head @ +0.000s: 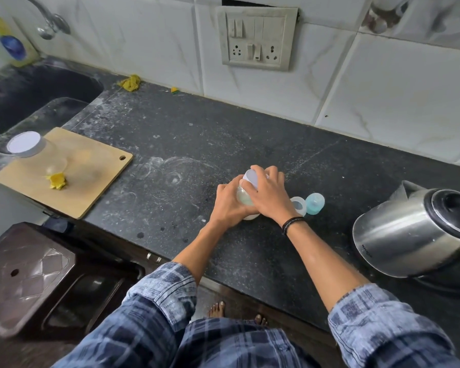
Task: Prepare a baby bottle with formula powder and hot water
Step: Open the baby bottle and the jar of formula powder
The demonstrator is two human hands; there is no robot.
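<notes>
Black speckled stone makes up the countertop point(170, 144), which runs along a wall of white marbled tiles point(383, 83) carrying a grubby switch panel point(256, 38) with two sockets. At the far left lies a dark sink point(24, 86) under a metal tap point(48, 22).

Near the middle of the counter stands a clear jar point(243, 196) with pale contents, and both hands are on it. The left hand point(229, 203) wraps round the jar's body from the left, fingers curled about the side. The right hand point(270, 195) comes over the top, its fingers and thumb curled round the white lid point(251, 177). A dark braided band point(292, 224) circles the right wrist.

Just right of the right hand, on the counter, sit a translucent white ring piece point(298, 205) and a blue-tinted bottle part point(315, 203), the two touching or very nearly so. Whether the blue piece is a cap or a small bottle body I cannot tell.

Farther right stands a stainless steel kettle point(409, 235) with a black lid, spout towards the hands.

On the left, a wooden cutting board point(91, 176) lies beside the sink, bearing a second clear jar point(27, 144) with a white lid and a crumpled yellow scrap point(57, 181). A yellow cloth point(130, 82) rests against the wall behind. Below the counter edge is a brown plastic stool point(37, 274).
</notes>
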